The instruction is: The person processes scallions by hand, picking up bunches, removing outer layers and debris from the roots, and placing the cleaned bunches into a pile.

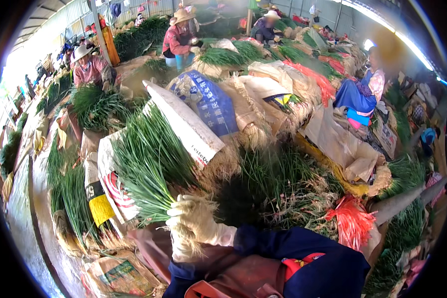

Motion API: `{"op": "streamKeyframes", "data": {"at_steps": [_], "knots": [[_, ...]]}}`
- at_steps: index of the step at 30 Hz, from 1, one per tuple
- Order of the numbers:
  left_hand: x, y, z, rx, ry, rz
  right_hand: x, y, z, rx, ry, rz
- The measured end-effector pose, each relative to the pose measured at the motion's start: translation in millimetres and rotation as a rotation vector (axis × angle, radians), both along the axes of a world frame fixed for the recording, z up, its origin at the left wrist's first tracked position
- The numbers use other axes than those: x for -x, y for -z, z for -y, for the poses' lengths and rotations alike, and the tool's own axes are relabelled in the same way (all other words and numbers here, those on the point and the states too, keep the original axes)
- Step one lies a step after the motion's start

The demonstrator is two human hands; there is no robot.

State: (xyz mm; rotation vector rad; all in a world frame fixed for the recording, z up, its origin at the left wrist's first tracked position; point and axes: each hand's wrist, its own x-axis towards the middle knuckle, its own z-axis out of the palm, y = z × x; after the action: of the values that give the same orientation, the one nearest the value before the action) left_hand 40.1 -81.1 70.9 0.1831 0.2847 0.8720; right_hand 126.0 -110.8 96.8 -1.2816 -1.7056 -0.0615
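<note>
My left hand point(182, 244) and my right hand point(197, 214), both in pale gloves, meet low in front of my brown apron. They close around the root ends of a small bunch of green onions point(154, 186). Its green leaves point up and to the left, and stringy pale roots stick out by the fingers. The gloves overlap, so part of the lower one is hidden. Just beyond lies a thick pile of green onions point(149, 138), partly under a white woven sack point(186, 128).
Loose green onions and trimmings point(294, 186) lie ahead to the right, beside a bundle of red plastic strips point(352, 223). A printed sack point(123, 273) is at the lower left. Co-workers sit farther off, one in a red jacket point(175, 41), one in a blue apron point(352, 95).
</note>
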Motion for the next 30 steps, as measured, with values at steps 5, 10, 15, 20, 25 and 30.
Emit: {"op": "streamKeyframes", "data": {"at_steps": [5, 10, 15, 20, 25, 30], "knots": [[23, -17, -4, 0.027, 0.044, 0.059, 13, -4, -8, -0.004, 0.056, 0.213], [30, -71, 31, 0.052, 0.069, 0.09, 11, 19, -1, -0.128, -0.077, -0.022], [31, -104, 64, -0.069, -0.268, 0.021, 17, 32, 3, -0.131, -0.231, -0.138], [104, -93, 62, -0.277, -0.355, -0.315, -2, 49, -6, -0.139, -0.265, -0.267], [243, -142, 86, -0.072, -0.657, -0.365, -24, 38, 7, 0.302, -0.251, -0.511], [415, -48, 44, -0.184, -0.819, -0.585, -44, 57, 5, 0.683, -0.014, -0.589]]}}
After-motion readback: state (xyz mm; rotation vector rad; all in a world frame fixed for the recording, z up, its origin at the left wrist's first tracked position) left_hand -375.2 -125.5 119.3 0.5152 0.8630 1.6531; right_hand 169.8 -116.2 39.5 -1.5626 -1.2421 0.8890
